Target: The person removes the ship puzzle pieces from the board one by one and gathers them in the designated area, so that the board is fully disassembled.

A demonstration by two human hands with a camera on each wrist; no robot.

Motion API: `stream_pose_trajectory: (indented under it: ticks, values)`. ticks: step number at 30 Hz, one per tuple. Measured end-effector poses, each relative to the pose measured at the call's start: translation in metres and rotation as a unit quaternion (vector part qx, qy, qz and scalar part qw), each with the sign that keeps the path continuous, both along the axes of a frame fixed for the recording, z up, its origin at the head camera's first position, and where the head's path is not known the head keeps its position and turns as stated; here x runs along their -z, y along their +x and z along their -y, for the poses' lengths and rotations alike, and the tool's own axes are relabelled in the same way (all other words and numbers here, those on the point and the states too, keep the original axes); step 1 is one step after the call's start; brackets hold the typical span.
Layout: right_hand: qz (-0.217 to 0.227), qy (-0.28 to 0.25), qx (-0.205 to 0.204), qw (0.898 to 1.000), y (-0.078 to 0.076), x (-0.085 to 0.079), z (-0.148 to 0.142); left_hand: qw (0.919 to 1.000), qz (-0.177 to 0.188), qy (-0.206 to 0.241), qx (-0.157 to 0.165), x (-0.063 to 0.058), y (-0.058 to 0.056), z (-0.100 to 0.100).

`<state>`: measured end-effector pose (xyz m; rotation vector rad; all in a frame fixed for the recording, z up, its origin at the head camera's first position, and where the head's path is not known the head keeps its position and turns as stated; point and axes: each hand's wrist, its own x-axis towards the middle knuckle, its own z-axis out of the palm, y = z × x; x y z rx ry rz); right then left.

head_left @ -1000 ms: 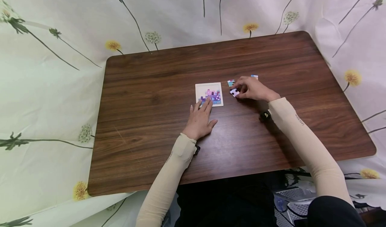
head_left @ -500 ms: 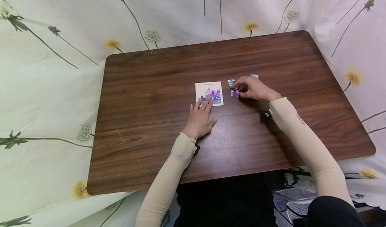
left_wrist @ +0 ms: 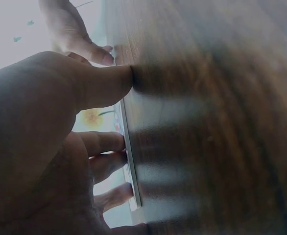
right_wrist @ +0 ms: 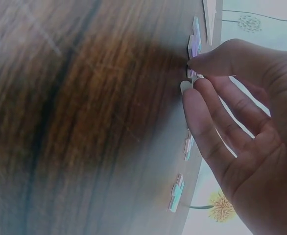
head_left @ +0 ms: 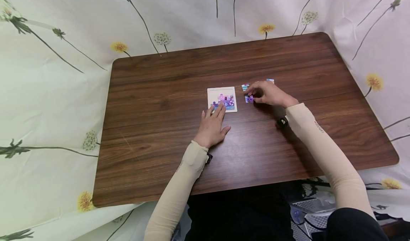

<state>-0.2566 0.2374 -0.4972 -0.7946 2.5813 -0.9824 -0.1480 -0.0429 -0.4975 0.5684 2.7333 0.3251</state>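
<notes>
Right of centre: my right hand (head_left: 269, 93) pinches a flat purple jigsaw piece (head_left: 248, 99). Centre: left hand (head_left: 210, 128) relaxed, straight-fingered on square white puzzle tray (head_left: 214, 95).

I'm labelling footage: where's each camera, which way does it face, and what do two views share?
Head: on the head, facing forward and down at the brown wood-grain table and square white puzzle tray; bare left hand, right hand, cream sleeves, black clothing show.
Left wrist: on that wrist, looking across the table toward the tray's edge; left hand near, right hand beyond.
Right wrist: on that wrist, looking toward small flat multicoloured jigsaw pieces; only right hand shows.
Head and left wrist share the tray and both hands.
</notes>
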Motion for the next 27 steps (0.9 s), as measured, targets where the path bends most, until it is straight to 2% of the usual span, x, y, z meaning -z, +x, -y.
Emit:
stream_pose_trajectory:
  ticks: [8,17,27]
  values:
    - [0.009,-0.003,-0.001,1.0,0.0,-0.001,0.002,1.0,0.005,0.002,-0.001,-0.001,0.0,0.001]
    - [-0.006,-0.004,-0.007,1.0,-0.003,-0.006,0.007,1.0,-0.001,0.002,0.002,-0.002,0.001,0.002]
    - [-0.037,-0.009,-0.011,0.999,-0.011,-0.027,0.021,1.0,0.007,0.004,-0.002,-0.002,0.001,0.0]
